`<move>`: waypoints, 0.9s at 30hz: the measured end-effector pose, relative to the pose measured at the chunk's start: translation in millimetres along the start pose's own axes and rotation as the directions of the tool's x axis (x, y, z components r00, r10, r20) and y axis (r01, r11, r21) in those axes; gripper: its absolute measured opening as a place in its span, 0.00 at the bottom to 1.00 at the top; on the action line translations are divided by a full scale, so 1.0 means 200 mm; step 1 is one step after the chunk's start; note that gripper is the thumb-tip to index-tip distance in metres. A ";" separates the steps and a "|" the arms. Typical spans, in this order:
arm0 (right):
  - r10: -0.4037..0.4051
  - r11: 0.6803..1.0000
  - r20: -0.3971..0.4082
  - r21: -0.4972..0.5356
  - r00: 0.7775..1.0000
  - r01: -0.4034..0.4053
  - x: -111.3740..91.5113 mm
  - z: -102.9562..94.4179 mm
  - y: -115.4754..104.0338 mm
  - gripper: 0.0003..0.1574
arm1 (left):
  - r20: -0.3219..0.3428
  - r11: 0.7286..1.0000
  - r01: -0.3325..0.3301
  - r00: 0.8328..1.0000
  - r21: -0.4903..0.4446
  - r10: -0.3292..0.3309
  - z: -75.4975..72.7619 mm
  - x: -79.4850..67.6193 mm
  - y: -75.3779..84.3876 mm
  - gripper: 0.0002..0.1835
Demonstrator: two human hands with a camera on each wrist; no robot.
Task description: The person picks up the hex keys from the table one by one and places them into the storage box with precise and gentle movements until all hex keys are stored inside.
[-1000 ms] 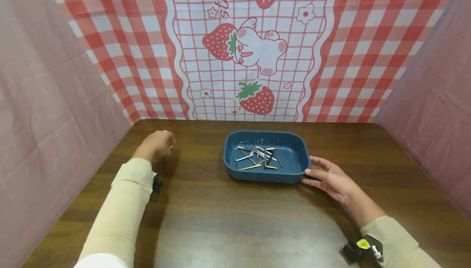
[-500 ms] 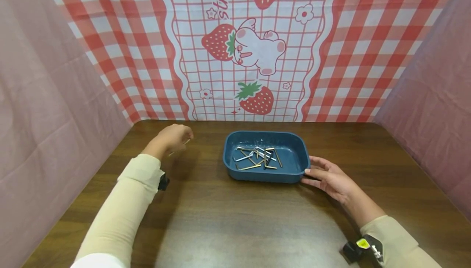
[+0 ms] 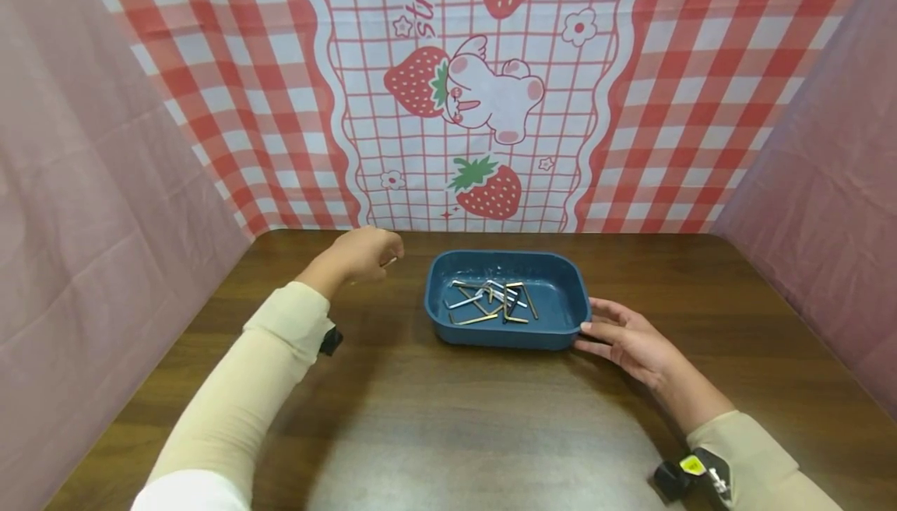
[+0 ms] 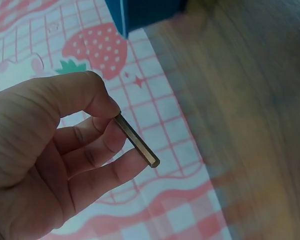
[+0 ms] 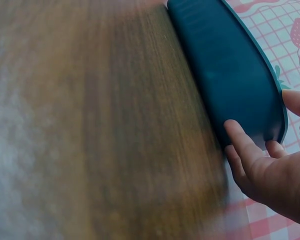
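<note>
My left hand (image 3: 360, 254) is above the table, left of a blue tray (image 3: 504, 337). Between thumb and fingers it pinches a brass-coloured hex key (image 4: 138, 141); one straight six-sided end sticks out in the left wrist view, and the rest is hidden by the hand. Several L-shaped hex keys (image 3: 476, 319), gold, silver and dark, lie loosely crossed on the tray's floor. At the tray's near right corner, my right hand (image 3: 634, 347) holds it, thumb on the rim and fingers against the outer wall (image 5: 240, 75).
The tray stands on a brown wooden table (image 3: 434, 417), toward its back edge. Behind rises a red-and-white checked cloth (image 3: 280, 106) with strawberry prints. Pink cloth walls (image 3: 105, 223) close off both sides.
My left hand has moved right across the table toward the tray, carrying the hex key. The right hand and the tray have stayed in place.
</note>
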State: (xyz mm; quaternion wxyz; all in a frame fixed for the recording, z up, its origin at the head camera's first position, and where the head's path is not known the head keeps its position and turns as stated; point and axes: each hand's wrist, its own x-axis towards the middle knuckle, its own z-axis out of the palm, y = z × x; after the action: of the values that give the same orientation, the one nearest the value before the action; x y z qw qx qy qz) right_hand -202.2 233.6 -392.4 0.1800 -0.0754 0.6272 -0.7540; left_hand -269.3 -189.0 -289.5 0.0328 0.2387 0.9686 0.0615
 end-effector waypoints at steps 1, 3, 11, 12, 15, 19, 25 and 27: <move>0.000 1.000 -0.001 -0.001 1.000 0.000 0.00 0.00 0.00 0.45 | 0.004 1.000 -0.009 1.000 0.005 0.009 -0.01 0.01 0.02 0.21; 0.002 1.000 -0.002 -0.002 1.000 -0.002 0.00 0.00 0.00 0.44 | 0.013 1.000 -0.025 1.000 0.012 0.024 -0.02 0.03 0.05 0.21; 0.016 1.000 -0.023 -0.019 1.000 -0.016 0.00 0.01 -0.01 0.45 | 0.057 0.993 -0.098 0.994 0.061 0.095 -0.04 0.10 0.17 0.20; 0.016 1.000 -0.023 -0.021 1.000 -0.017 0.00 0.01 -0.01 0.45 | 0.061 0.992 -0.108 0.993 0.065 0.104 -0.04 0.11 0.18 0.19; 0.016 1.000 -0.026 -0.019 1.000 -0.017 0.00 0.02 -0.01 0.45 | 0.073 0.986 -0.142 0.988 0.084 0.136 -0.05 0.14 0.23 0.18; 0.016 1.000 -0.028 -0.013 0.999 -0.016 0.00 0.02 -0.01 0.44 | 0.094 0.979 -0.171 0.983 0.110 0.161 -0.06 0.18 0.30 0.18; 0.014 1.000 -0.029 -0.010 0.999 -0.014 0.00 0.02 -0.01 0.44 | 0.151 0.966 -0.193 0.974 0.172 0.168 -0.05 0.24 0.39 0.20; 0.015 1.000 -0.032 -0.009 0.999 -0.015 0.00 0.02 -0.01 0.44 | 0.176 0.964 -0.194 0.971 0.183 0.162 -0.04 0.26 0.42 0.21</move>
State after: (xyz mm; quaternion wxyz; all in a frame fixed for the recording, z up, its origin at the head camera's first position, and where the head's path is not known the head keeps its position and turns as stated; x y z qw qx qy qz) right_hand -200.7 230.9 -388.8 0.1752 -0.0596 0.6342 -0.7507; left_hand -278.1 -92.3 -271.3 0.0803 0.3313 0.9387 -0.0524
